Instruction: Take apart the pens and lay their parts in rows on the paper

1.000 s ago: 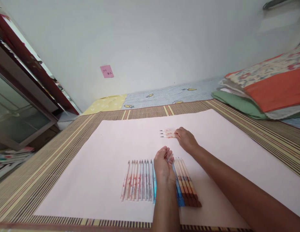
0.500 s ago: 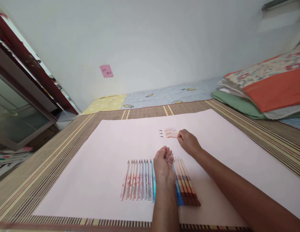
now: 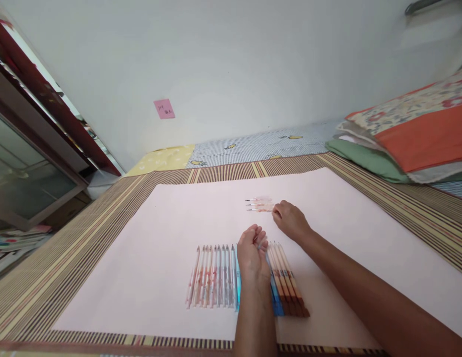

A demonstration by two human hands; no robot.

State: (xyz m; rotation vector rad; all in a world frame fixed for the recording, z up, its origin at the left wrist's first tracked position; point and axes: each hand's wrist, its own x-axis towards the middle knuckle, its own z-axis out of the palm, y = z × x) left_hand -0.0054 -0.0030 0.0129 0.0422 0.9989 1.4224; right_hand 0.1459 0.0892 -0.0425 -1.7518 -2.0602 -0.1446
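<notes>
Three thin refills with dark tips lie side by side on a large pale pink sheet, tips to the left. My right hand is closed, its fingertips pinching the right end of the nearest refill. Palm up, my left hand rests above the row of pens, fingers loosely curled and slightly apart; I see nothing in them. On its left lie several clear patterned pens. Blue pens, partly hidden by my left forearm, and several brown-ended pens lie to its right.
A striped mat lies under the sheet. Folded bedding is stacked at the right. A pink note sticks to the white wall behind. At the far left stands a glass-panelled door.
Hardly anything differs. My right hand has shifted very slightly at the end of the nearest refill; my left hand stays in place.
</notes>
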